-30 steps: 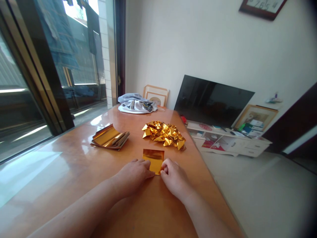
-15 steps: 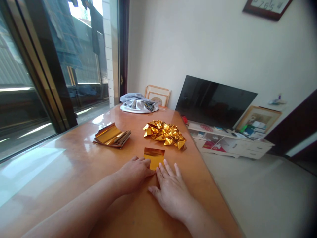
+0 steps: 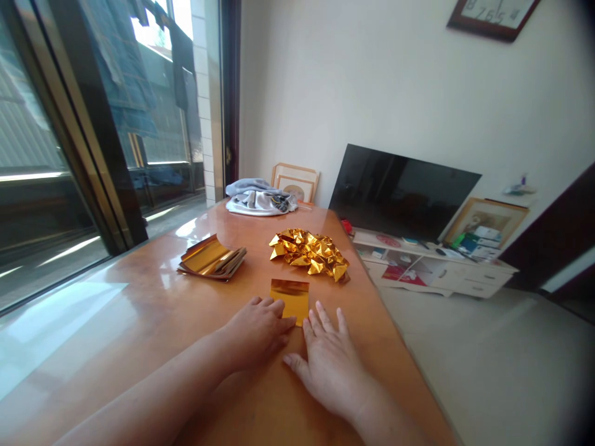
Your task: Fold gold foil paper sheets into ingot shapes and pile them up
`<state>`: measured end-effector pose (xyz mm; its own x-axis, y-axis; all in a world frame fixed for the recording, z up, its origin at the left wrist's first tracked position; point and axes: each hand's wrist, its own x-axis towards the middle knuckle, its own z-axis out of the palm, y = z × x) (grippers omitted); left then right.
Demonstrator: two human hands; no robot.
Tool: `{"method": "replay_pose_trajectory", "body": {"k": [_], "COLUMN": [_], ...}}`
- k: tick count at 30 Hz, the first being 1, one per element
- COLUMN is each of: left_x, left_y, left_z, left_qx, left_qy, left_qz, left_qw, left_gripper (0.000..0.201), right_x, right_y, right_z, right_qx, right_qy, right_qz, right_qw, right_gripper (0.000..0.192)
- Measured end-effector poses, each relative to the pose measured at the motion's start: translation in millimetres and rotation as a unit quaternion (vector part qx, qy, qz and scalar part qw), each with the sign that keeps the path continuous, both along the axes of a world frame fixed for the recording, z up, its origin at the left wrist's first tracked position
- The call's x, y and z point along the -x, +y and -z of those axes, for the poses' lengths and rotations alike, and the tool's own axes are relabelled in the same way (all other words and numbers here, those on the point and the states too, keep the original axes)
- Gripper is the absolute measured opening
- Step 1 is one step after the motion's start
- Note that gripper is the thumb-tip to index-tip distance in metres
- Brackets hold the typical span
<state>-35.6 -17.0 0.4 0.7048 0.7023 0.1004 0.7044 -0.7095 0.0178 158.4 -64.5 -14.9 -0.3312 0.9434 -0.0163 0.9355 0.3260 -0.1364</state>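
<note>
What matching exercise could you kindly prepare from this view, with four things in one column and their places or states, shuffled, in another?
Things:
1. Cloth bundle
2. Single gold sheet
3. Stack of gold sheets
4. Folded gold pieces

Places or states:
A. Lying flat, touched by the left hand
B. Heaped near the right edge of the table
C. Lying at the table's far end
D. Piled up, the top one curving upward

Right pairs: 1-C, 2-A, 3-D, 4-B
</note>
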Motion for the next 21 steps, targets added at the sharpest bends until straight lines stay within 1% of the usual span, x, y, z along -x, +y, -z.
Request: {"method": "replay_pose_trajectory", "body": {"k": [3, 6, 9, 12, 16, 21], "left_x": [1.5, 9.8, 20.8, 30.1, 38.2, 41.5], "left_y": [-2.7, -5.0, -5.9, -5.5, -4.2, -3.2], "left_z": [-1.4, -7.2, -14.8, -20.3, -21.7, -20.8], "left_qx": [0.001, 0.013, 0.024, 0.033, 0.051, 0.054], "left_qy": [0.007, 0.01, 0.011, 0.002, -0.017, -0.048], "left_qz": [0.002, 0.001, -0.019, -0.043, -0.059, -0.069], "left_qw": [1.0, 1.0, 0.999, 0.999, 0.997, 0.995], "left_gripper": [0.028, 0.027, 0.026, 0.022, 0.012, 0.013], "right_x": [-0.5, -1.5, -2.4, -3.0, -3.3, -2.7], "right_y": [0.2, 0.4, 0.3, -0.2, -1.0, -1.9], "right_z": [-1.0, -0.9, 0.0, -0.1, -2.2, -3.0], "right_qx": [0.004, 0.011, 0.012, 0.012, 0.01, 0.007], "right_qy": [-0.003, -0.011, -0.019, -0.024, -0.025, -0.02], "right_qz": [-0.001, -0.002, -0.004, -0.005, -0.006, -0.003], "right_qw": [1.0, 1.0, 1.0, 1.0, 1.0, 1.0], "right_gripper": [0.085, 0.087, 0.088, 0.088, 0.086, 0.08]}}
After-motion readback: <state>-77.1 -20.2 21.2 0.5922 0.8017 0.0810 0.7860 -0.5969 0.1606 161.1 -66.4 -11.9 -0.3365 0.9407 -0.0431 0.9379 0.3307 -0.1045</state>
